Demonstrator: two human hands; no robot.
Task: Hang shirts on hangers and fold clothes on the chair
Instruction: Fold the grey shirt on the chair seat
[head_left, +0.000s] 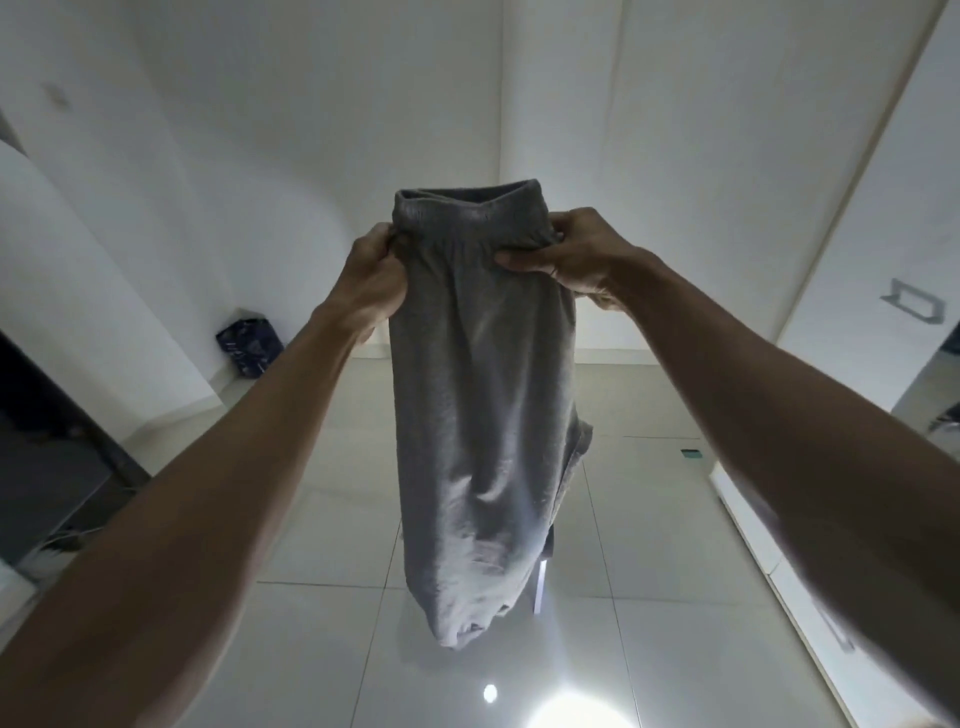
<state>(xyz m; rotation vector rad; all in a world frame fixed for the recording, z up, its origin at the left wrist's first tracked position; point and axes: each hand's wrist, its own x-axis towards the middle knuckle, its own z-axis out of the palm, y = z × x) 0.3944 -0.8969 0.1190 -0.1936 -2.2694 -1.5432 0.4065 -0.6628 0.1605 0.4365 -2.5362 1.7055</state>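
Mid-fold, by my judgement: left hand (375, 275) and right hand (563, 254) each grip the waistband of grey shorts (483, 415) hanging at frame centre above the tiled floor (649, 597); no chair, hangers or finished pile visible.

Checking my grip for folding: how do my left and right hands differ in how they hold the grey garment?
The left hand bunches the grey garment at its left edge in a fist; the right hand pinches the waistband with its thumb across the front. The right hand sits slightly higher. Both grip the top, letting it hang.
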